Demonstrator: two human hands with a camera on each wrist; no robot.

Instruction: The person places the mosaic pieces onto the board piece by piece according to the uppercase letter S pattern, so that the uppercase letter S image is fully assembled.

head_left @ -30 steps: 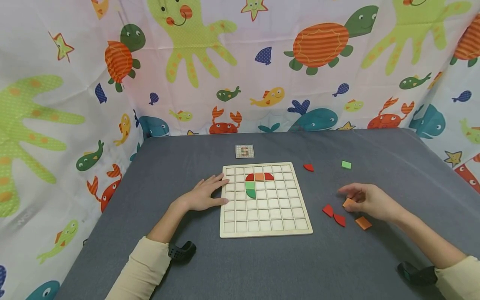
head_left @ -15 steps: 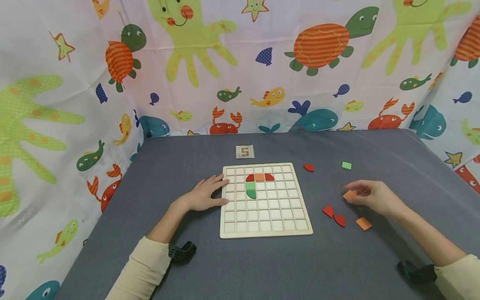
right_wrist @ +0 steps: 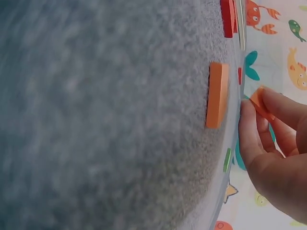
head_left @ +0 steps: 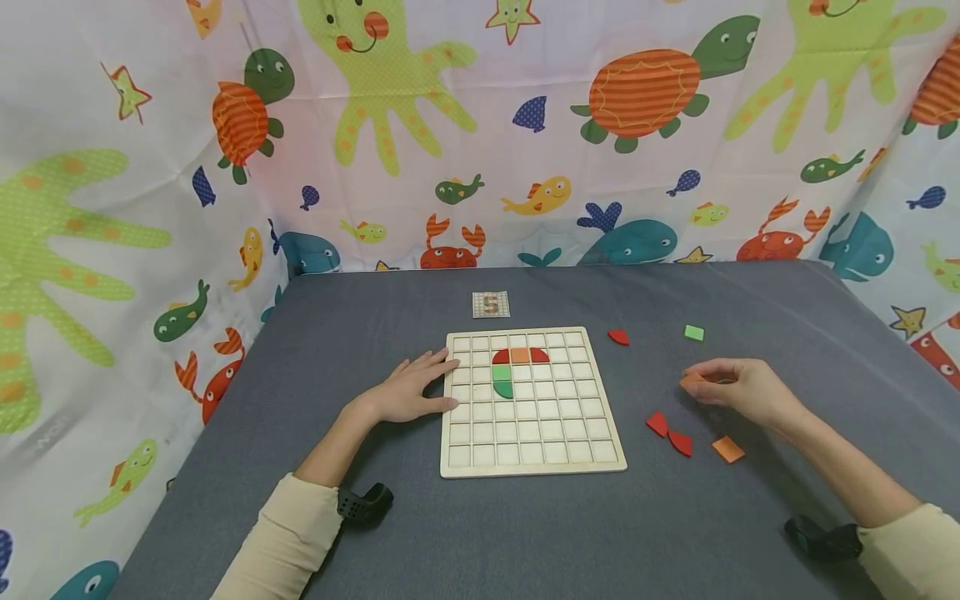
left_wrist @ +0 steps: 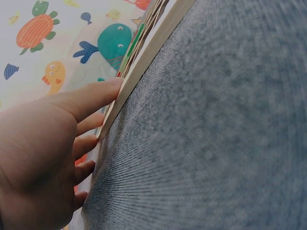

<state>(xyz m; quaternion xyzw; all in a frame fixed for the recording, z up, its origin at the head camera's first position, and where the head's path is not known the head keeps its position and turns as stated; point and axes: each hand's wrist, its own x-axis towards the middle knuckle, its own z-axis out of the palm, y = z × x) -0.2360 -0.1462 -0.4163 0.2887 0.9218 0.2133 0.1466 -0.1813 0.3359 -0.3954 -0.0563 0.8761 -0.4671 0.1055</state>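
A wooden grid board (head_left: 532, 454) lies on the grey table, with red, orange and green tiles set in its upper left cells. My left hand (head_left: 408, 390) rests against the board's left edge, fingers spread and thumb on the rim; the left wrist view shows the thumb (left_wrist: 98, 96) touching that edge. To the right of the board, my right hand (head_left: 750, 393) pinches an orange square tile (head_left: 692, 380) between thumb and fingers, and the right wrist view shows this orange tile (right_wrist: 261, 103) tilted and off the table.
Right of the board lie two red quarter-round tiles (head_left: 657, 423), another orange tile (head_left: 728, 449), a single red tile (head_left: 618, 337) and a light green tile (head_left: 694, 332). A small pattern card (head_left: 491, 304) lies behind the board. A printed curtain (head_left: 495, 208) hangs around the table.
My right hand has shifted slightly away from me, lifting the orange tile and tilting it between the fingers. The left hand stays in place on the board's edge.
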